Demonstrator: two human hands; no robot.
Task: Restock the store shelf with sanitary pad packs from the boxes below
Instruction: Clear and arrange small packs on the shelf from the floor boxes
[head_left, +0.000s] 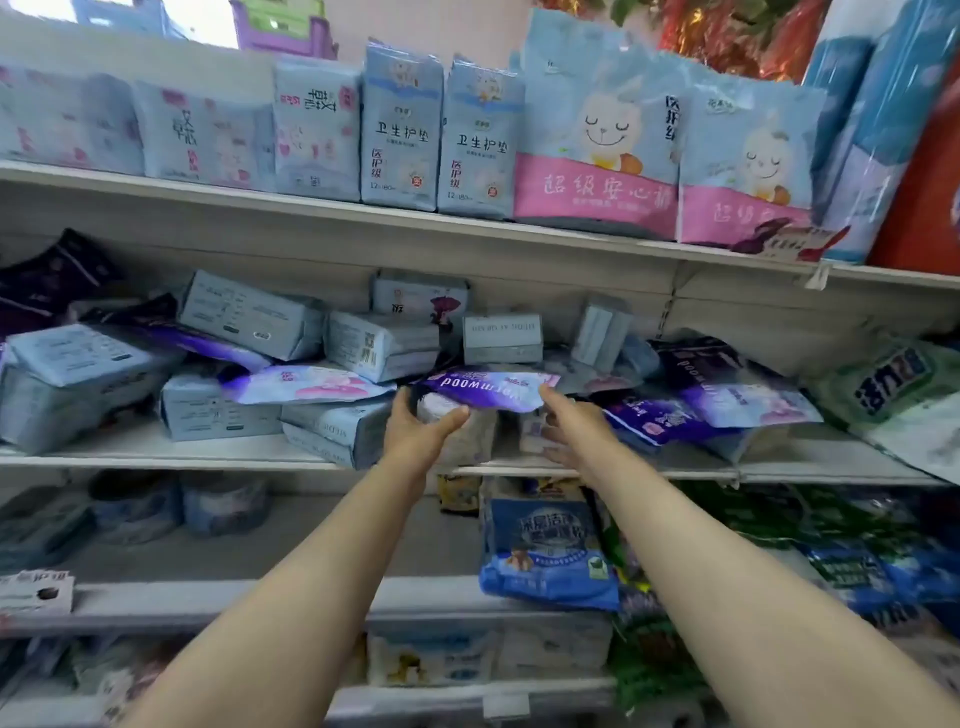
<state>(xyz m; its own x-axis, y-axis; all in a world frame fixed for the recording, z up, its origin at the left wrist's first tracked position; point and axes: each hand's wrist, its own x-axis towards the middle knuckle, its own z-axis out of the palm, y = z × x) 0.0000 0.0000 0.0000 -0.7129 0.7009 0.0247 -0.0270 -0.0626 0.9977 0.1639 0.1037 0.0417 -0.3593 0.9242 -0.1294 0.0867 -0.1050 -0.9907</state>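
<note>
Both hands up at middle shelf (156, 457) — left hand (415, 434) and right hand (563, 415) holding purple pad pack (488, 387) by its ends, over jumbled packs. Shelf part-filled, untidy; boxes out of view — restocking looks mid-way.

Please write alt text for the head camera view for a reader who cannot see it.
Both hands, left hand and right hand, hold a flat purple pad pack over the cluttered middle shelf. Grey-blue packs lie jumbled around it, and upright rabbit-print packs line the shelf above.
</note>
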